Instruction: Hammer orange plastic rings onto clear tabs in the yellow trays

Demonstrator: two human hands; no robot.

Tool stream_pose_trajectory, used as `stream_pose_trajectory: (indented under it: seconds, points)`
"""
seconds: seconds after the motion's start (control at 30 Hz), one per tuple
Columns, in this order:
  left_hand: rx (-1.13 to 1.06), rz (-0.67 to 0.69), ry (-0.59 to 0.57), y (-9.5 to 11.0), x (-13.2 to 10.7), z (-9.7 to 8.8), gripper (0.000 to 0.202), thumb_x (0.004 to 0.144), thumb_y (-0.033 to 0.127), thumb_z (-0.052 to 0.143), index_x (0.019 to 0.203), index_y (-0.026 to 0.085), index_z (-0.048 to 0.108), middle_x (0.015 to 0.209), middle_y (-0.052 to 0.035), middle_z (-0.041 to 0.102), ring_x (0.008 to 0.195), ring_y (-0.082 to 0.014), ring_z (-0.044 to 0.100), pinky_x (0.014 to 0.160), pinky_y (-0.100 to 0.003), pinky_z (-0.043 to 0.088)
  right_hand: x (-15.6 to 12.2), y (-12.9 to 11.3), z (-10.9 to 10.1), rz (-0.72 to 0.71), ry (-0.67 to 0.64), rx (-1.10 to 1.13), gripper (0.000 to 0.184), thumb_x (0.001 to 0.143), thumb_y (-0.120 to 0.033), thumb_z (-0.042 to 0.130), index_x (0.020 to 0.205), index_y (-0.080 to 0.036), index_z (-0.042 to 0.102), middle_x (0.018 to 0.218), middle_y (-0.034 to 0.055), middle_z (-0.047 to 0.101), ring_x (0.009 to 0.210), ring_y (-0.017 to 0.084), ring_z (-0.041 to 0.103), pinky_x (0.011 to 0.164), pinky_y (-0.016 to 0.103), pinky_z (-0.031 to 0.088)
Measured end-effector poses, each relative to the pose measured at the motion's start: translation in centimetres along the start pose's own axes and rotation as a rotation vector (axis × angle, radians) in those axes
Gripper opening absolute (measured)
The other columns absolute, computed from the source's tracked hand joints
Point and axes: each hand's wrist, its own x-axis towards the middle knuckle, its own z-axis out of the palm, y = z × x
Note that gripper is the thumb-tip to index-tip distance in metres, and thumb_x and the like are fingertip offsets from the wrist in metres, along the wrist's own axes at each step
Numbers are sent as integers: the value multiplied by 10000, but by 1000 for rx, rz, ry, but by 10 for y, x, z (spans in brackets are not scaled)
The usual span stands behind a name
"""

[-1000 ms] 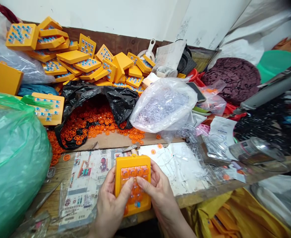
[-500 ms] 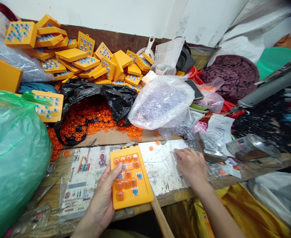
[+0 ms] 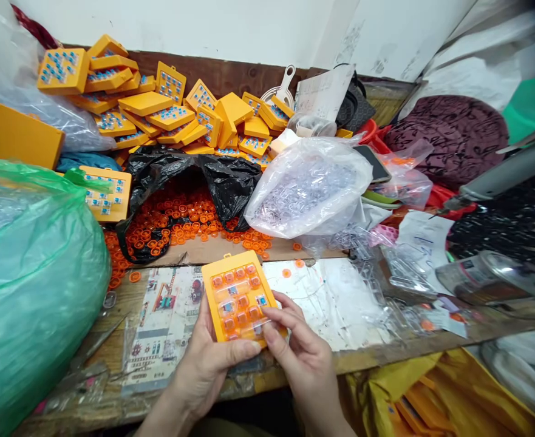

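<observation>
In my left hand (image 3: pixel 207 355) I hold a yellow plastic keypad panel (image 3: pixel 213 265), tilted towards me, with my thumb along its lower edge. Orange translucent key caps (image 3: pixel 242 301) sit in rows on it. A blue-and-white switch (image 3: pixel 261 300) shows bare near its right side. My right hand (image 3: pixel 299 346) is closed at the panel's lower right corner, thumb and fingers pinching a clear plastic piece (image 3: pixel 254 329) against the panel's face. The fingers partly hide that piece and the keys beneath it.
Orange caps (image 3: pixel 189 224) spill from a black bag (image 3: pixel 231 182). A white bag (image 3: pixel 313 188) holds small clear parts. Yellow panels (image 3: pixel 171 115) are piled behind. A bulging green bag (image 3: pixel 34 291) stands left; a metal can (image 3: pixel 477 276) lies right.
My right hand has come from the white sheet at the right to the panel and now pinches a clear piece there. The left hand's thumb has moved to the panel's lower edge.
</observation>
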Motion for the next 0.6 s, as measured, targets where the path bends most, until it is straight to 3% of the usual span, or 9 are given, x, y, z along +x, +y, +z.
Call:
stream_pose_trajectory:
  seconds: [0.1, 0.17, 0.27, 0.37, 0.53, 0.6]
  points:
    - [68, 41, 71, -2, -2, 2, 843, 583, 79, 819, 1296, 203, 387, 1101, -131, 703, 979, -276, 684, 858, -345, 555, -4, 4, 5, -123, 46, -110, 263, 829, -181, 646, 1012, -351, 726, 987, 39, 684, 1159, 224, 532, 983, 394, 448]
    - [110, 75, 101, -4, -3, 2, 796, 586, 99, 826, 1253, 203, 404, 1080, -122, 709, 947, -271, 692, 827, -336, 567, -6, 3, 5, -117, 94, -88, 222, 815, -197, 662, 969, -335, 742, 1056, 57, 625, 1130, 225, 540, 966, 380, 460]
    - [182, 131, 147, -6, -4, 2, 734, 579, 125, 837, 1186, 195, 430, 1054, -109, 714, 909, -258, 699, 802, -319, 575, -8, 0, 6, 158, 63, 212, 91, 793, -274, 707, 873, -294, 746, 1225, 64, 568, 1117, 229, 570, 917, 353, 500]
    - [213, 178, 175, -9, -4, 2, 716, 566, 134, 843, 1155, 189, 440, 1003, -86, 721, 875, -238, 706, 786, -294, 577, -10, 0, 8, 403, 31, 482, 137, 723, -316, 781, 833, -260, 721, 1063, 40, 653, 989, 205, 636, 869, 327, 523]
    - [194, 173, 177, -12, -3, -1, 694, 565, 164, 842, 1143, 160, 457, 968, -91, 728, 831, -226, 713, 765, -286, 581, -8, 3, 15, 460, 83, 487, 175, 729, -306, 784, 809, -239, 644, 854, -15, 677, 828, 138, 652, 785, 263, 526]
    - [168, 131, 185, -11, -2, -3, 696, 557, 164, 843, 1142, 152, 467, 996, -108, 727, 859, -240, 710, 768, -295, 581, -6, -3, 13, 472, 60, 463, 189, 741, -288, 778, 851, -239, 632, 893, 1, 685, 845, 149, 656, 781, 276, 529]
